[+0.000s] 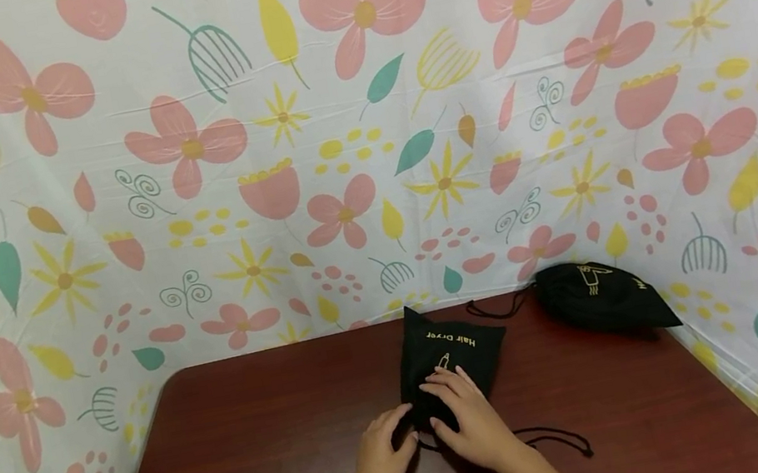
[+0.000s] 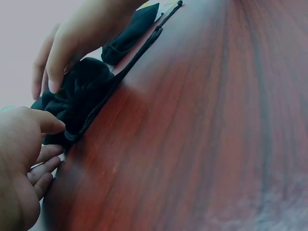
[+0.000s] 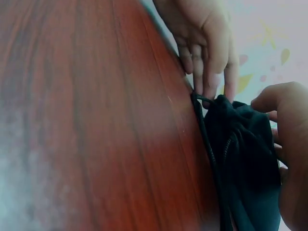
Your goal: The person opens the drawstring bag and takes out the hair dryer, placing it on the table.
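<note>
A black drawstring bag (image 1: 454, 341) with yellow "Hair Dryer" lettering lies on the table, its gathered mouth toward the person. The right hand (image 1: 474, 421) rests on top of the bag with spread, slightly bent fingers. At the bag's left edge near the mouth, the left hand (image 1: 383, 455) touches the cloth with its fingertips. In the left wrist view the left hand (image 2: 24, 163) is beside the gathered cloth (image 2: 79, 96). The right wrist view shows the right hand (image 3: 291, 144) along the bag's side (image 3: 250, 163). Neither hand visibly grips it.
A second black bag (image 1: 599, 299) with a yellow drawing lies at the table's back right corner, its cord (image 1: 502, 309) trailing left. The first bag's cord (image 1: 554, 435) trails right over the dark red table (image 1: 247, 437). Floral cloth (image 1: 334, 151) stands behind and at both sides.
</note>
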Tool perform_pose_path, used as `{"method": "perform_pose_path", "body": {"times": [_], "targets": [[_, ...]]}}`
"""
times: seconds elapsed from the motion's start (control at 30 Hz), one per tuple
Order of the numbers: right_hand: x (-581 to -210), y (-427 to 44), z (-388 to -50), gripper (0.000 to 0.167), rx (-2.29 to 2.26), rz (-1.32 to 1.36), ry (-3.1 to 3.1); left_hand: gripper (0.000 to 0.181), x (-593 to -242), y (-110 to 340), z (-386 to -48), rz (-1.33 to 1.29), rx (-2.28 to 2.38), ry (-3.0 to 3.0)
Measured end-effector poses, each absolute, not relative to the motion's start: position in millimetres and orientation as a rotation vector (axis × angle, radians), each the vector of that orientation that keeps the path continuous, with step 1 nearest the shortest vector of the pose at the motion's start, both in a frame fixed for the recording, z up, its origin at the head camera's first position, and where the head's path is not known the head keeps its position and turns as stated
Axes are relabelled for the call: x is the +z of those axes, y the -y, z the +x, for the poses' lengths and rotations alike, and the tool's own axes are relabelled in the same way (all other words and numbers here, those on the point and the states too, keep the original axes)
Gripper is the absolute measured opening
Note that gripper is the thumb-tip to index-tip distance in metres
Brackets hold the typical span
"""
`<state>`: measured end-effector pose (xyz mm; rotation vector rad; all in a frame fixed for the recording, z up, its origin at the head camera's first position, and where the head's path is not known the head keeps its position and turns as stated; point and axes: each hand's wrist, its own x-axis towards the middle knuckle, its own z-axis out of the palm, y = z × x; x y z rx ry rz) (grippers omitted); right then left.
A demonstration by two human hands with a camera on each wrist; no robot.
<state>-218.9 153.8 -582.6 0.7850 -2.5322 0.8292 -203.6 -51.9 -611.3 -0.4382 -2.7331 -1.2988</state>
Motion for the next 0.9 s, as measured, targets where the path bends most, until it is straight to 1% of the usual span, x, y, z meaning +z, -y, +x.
{"method": "perform_pose_path", "body": {"times": [0.37,0.6,0.7,0.9], "targets": [[-585.6,-161.9,-211.3,0.065,0.835,0.508,2.532,0.046,-611.8,51.4,-201.1,-0.397,-1.292,2.718],[-584.5,-160.1,-206.4,0.067,0.862,0.208,2.655,0.046,-610.3,51.0,-200.2,-0.4,-1.274,2.74],[-583.8,-158.1,-204.1,0.069,0.874,0.183,2.68,0.045,-609.7,50.8,-199.3,-0.404,-1.283,2.74],[-585.5,-156.8,-204.1,0.07,0.896,0.225,2.714,0.041,-611.2,52.4,-199.3,-0.393,-1.289,2.729]]}}
